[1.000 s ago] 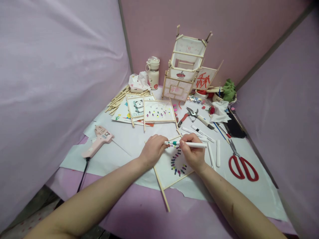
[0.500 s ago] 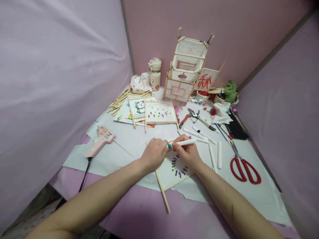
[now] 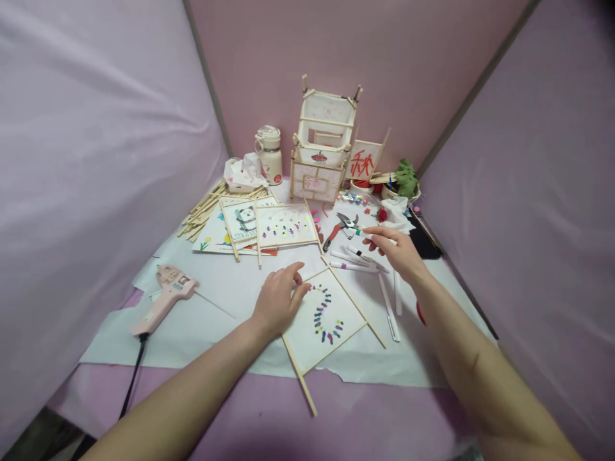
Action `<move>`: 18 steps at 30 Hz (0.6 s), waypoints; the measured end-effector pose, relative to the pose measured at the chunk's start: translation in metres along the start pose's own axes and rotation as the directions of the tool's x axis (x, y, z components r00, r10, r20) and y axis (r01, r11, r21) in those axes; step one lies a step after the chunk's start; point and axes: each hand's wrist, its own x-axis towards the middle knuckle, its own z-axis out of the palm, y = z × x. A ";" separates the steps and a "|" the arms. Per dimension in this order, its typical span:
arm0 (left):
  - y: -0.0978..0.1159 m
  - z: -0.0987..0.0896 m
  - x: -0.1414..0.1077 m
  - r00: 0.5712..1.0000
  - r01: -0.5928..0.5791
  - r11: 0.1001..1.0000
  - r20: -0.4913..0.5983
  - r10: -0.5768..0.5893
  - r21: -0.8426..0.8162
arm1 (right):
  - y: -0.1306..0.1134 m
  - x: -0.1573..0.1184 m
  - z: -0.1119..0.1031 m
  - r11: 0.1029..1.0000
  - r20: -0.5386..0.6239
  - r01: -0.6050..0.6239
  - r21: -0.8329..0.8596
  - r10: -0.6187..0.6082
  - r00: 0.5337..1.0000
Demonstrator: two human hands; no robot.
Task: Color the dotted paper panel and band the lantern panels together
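Observation:
A stick-framed white sheet (image 3: 300, 339) lies at the front of the table, bearing a curved row of coloured dabs. My left hand (image 3: 281, 298) rests at its upper left edge, thumb and fingers apart, holding nothing. Over the pens at the right, my right hand (image 3: 391, 248) holds a white marker with a green band (image 3: 359, 233), partly hidden by the fingers. Below that hand lie several white markers, among them one with a purple band (image 3: 353, 266) and one with a black band (image 3: 358, 251).
A pink glue gun (image 3: 166, 298) lies at left. Behind are framed drawings (image 3: 288, 224), a stick bundle (image 3: 202, 208), a bottle (image 3: 270, 157), a tall stick structure (image 3: 318, 176), pruning shears (image 3: 331, 237) and a potted plant (image 3: 407, 179).
My right hand has moved right and away from the sheet with the marker, uncovering more dabs. My left hand has opened its fingers. The view has turned right.

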 end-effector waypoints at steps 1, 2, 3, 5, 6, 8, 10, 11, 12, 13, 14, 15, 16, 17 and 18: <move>-0.001 0.000 0.000 1.000 -0.011 1.000 -0.001 0.011 0.002 | 0.008 0.005 -0.008 0.995 0.054 -0.004 -0.105 0.010 0.999; -0.001 0.000 0.000 1.000 -0.018 1.000 0.001 0.018 0.004 | 0.016 0.010 -0.014 0.979 0.117 0.020 -0.202 0.004 0.993; -0.002 0.001 0.000 1.000 -0.021 1.000 0.003 0.021 0.005 | 0.022 0.013 -0.019 0.955 0.188 0.070 -0.287 -0.016 0.982; -0.003 0.001 0.001 1.000 -0.019 1.000 0.006 0.019 0.006 | 0.031 0.015 -0.028 0.895 0.311 0.209 -0.393 -0.085 0.947; -0.003 0.000 0.001 1.000 -0.018 1.000 0.005 0.018 0.006 | 0.034 0.016 -0.032 0.867 0.334 0.269 -0.419 -0.128 0.934; -0.004 0.000 0.001 1.000 -0.015 1.000 0.004 0.015 0.007 | 0.039 0.015 -0.043 0.838 0.273 0.304 -0.452 -0.194 0.942; -0.004 0.000 0.002 1.000 -0.016 1.000 0.010 0.016 0.013 | 0.045 0.013 -0.055 0.842 0.113 0.229 -0.488 -0.199 0.973; -0.004 0.000 0.002 1.000 -0.017 1.000 0.014 0.017 0.015 | 0.048 0.013 -0.061 0.847 0.043 0.170 -0.504 -0.172 0.984; -0.004 0.000 0.002 1.000 -0.020 1.000 0.017 0.020 0.017 | 0.051 0.012 -0.066 0.848 -0.008 0.110 -0.518 -0.133 0.991; -0.003 0.000 0.002 1.000 -0.022 1.000 0.019 0.021 0.019 | 0.053 0.012 -0.069 0.844 -0.035 0.058 -0.533 -0.090 0.995; -0.003 0.001 0.002 1.000 -0.023 0.999 0.019 0.022 0.023 | 0.055 0.012 -0.072 0.836 -0.043 0.019 -0.549 -0.051 0.998; -0.003 0.001 0.002 1.000 -0.024 0.999 0.019 0.023 0.027 | 0.055 0.011 -0.073 0.822 -0.038 -0.008 -0.569 -0.017 0.999; -0.002 0.001 0.002 1.000 -0.025 0.999 0.016 0.025 0.033 | 0.054 0.009 -0.072 0.802 -0.031 -0.029 -0.596 0.013 0.999; -0.002 0.000 0.002 1.000 -0.028 0.999 0.012 0.028 0.038 | 0.052 0.007 -0.070 0.771 -0.026 -0.047 -0.635 0.039 0.999; -0.002 0.000 0.002 0.999 -0.033 0.999 0.002 0.032 0.038 | 0.049 0.003 -0.068 0.727 -0.026 -0.067 -0.684 0.068 0.997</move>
